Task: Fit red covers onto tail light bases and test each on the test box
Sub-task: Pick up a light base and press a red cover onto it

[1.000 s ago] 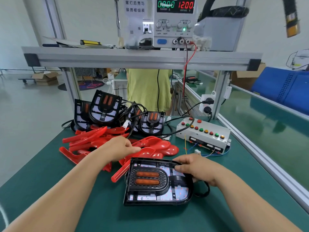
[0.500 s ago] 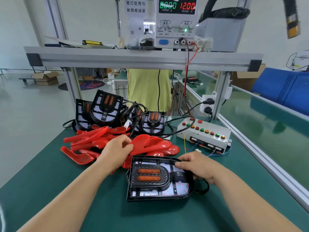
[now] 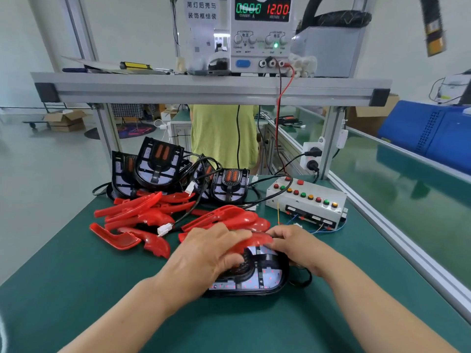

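The black plastic tail light base with a pale inner panel (image 3: 257, 277) lies flat on the green worktop (image 3: 76, 276) just in front of me, its long axis running left to right and its rounded end toward my right. Across its far edge I hold a curved glossy red plastic cover (image 3: 251, 242), tilted, long axis also left to right. My left hand (image 3: 211, 253) lies over the base's left half, fingers closed on the cover; it hides that half. My right hand (image 3: 297, 247) pinches the cover's right end, fingers together on it. Whether the cover is seated I cannot tell. Beyond lies a loose heap of red covers (image 3: 142, 215), then leaning black bases with cables (image 3: 158, 164). To the right stands the white test box with coloured buttons (image 3: 305, 200).
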`<act>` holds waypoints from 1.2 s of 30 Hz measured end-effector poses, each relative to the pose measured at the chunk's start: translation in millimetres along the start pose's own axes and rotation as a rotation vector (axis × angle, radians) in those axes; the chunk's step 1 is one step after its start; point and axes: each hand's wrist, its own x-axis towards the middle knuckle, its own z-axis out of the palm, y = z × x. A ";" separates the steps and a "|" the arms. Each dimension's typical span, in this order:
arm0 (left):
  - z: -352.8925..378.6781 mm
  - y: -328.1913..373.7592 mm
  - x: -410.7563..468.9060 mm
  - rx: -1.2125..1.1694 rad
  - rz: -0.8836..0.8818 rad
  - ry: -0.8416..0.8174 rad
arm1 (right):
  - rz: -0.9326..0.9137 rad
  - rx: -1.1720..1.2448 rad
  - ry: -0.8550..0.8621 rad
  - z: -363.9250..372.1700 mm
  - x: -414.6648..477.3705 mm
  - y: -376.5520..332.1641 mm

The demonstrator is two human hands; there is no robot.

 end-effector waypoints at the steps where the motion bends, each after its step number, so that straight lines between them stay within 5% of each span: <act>1: 4.5 3.3 -4.7 0.059 0.062 0.003 | -0.018 -0.032 0.027 0.3 -0.7 -0.8; 6: 16.5 14.3 -22.9 0.131 0.202 -0.002 | -0.071 -0.119 0.156 5.6 -4.7 1.4; 14: 20.3 24.2 -27.4 0.146 0.160 0.004 | -0.220 -0.153 0.437 -1.9 -33.1 6.2; 18: 21.6 26.2 -28.0 0.170 0.161 -0.002 | -0.020 -0.236 0.224 -4.5 -41.1 3.7; 22: 23.5 32.1 -27.2 0.209 0.165 -0.010 | 0.090 -0.054 0.046 1.1 -44.2 4.7; 36: 34.5 36.3 -38.2 0.223 0.046 0.033 | 0.120 0.259 0.031 10.9 -39.0 11.3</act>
